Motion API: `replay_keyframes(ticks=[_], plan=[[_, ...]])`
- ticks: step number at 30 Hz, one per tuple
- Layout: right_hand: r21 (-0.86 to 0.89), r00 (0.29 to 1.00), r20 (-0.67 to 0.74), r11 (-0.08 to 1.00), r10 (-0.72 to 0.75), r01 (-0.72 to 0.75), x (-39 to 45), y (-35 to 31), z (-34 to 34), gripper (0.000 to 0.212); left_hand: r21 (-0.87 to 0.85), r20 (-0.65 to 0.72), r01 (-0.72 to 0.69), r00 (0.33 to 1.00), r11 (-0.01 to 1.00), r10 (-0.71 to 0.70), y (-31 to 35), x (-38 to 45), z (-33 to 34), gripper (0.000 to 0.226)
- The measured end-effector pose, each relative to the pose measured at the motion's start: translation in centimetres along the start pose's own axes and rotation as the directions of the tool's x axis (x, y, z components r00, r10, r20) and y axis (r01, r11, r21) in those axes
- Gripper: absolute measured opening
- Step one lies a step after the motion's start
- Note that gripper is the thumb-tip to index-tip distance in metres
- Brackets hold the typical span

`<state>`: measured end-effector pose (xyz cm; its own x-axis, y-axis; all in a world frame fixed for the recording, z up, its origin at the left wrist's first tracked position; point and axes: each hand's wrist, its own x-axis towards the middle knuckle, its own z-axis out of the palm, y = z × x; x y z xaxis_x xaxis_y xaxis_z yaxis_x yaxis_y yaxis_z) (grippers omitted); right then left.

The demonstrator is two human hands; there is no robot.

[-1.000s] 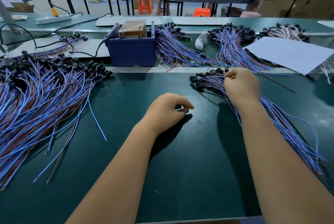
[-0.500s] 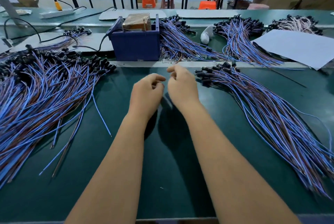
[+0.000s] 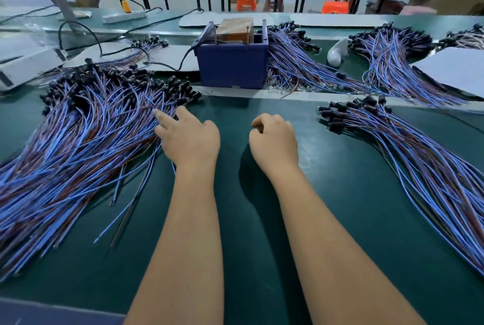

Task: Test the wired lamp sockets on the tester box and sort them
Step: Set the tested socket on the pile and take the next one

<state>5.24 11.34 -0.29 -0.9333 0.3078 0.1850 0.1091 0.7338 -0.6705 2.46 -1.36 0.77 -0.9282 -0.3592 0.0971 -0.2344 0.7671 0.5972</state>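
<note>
A big heap of blue and brown wired lamp sockets point(image 3: 86, 136) with black socket heads covers the left of the green mat. A smaller fanned bundle of wired sockets point(image 3: 419, 164) lies on the right. The blue tester box point(image 3: 233, 67) stands at the back centre with a brown taped block point(image 3: 235, 29) on top. My left hand point(image 3: 190, 137) reaches left with fingers stretched out, its fingertips touching the right edge of the left heap. My right hand point(image 3: 273, 138) hovers over bare mat between the piles, fingers loosely curled, with nothing seen in it.
More socket bundles point(image 3: 296, 62) point(image 3: 387, 57) lie behind the mat's white front strip. A white sheet point(image 3: 455, 67) sits at the back right, a white bulb-like piece point(image 3: 336, 53) beside the box. A power strip point(image 3: 123, 16) and cables lie at the back left.
My right hand left the right bundle and met my left hand at the centre. The hands have now parted, and the left has moved left onto the big heap's edge.
</note>
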Motion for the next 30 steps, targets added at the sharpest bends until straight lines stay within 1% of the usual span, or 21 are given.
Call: replay_keyframes(ticks=[4,11,13,15,19,21,24,26,30], plan=[[0.048,1.0,0.017,0.999,-0.027,0.026,-0.3,0.3,-0.4,0.025,0.08,0.047,0.039,0.998,0.996,-0.043,-0.5,0.4,-0.2,0.062],[0.085,0.999,0.021,0.996,-0.029,0.027,-0.4,0.3,-0.5,0.025,0.091,-0.002,0.046,0.999,0.995,-0.046,-0.8,0.7,-0.4,0.05],[0.087,0.999,0.02,0.996,-0.03,0.028,-0.4,0.3,-0.5,0.025,0.116,-0.007,0.034,0.999,0.993,-0.034,-0.8,0.8,-0.4,0.046],[0.092,0.999,0.019,0.995,-0.027,0.025,-0.4,0.3,-0.5,0.025,0.102,-0.03,0.012,1.0,0.995,-0.009,-0.9,0.8,-0.4,0.041],[0.111,1.0,0.017,0.994,-0.025,0.023,-0.4,0.3,-0.5,0.025,0.01,-0.106,-0.046,0.993,0.999,0.047,-1.1,0.8,-0.3,0.028],[0.113,1.0,0.017,0.993,-0.025,0.023,-0.4,0.2,-0.5,0.025,-0.064,-0.141,-0.087,0.987,0.994,0.077,-1.2,0.8,-0.1,0.023],[0.121,0.999,0.019,0.992,-0.027,0.024,-0.4,0.2,-0.5,0.025,-0.206,-0.201,-0.169,0.971,0.964,0.127,-0.9,0.9,0.2,0.018],[0.144,1.0,0.015,0.989,-0.021,0.019,-0.4,0.2,-0.4,0.024,-0.262,-0.239,-0.225,0.957,0.938,0.163,-0.7,0.9,0.4,0.016],[0.209,1.0,-0.005,0.978,-0.019,0.02,-0.4,0.4,-0.3,0.021,-0.424,-0.191,-0.279,0.957,0.861,0.216,-0.1,0.6,0.7,0.018]])
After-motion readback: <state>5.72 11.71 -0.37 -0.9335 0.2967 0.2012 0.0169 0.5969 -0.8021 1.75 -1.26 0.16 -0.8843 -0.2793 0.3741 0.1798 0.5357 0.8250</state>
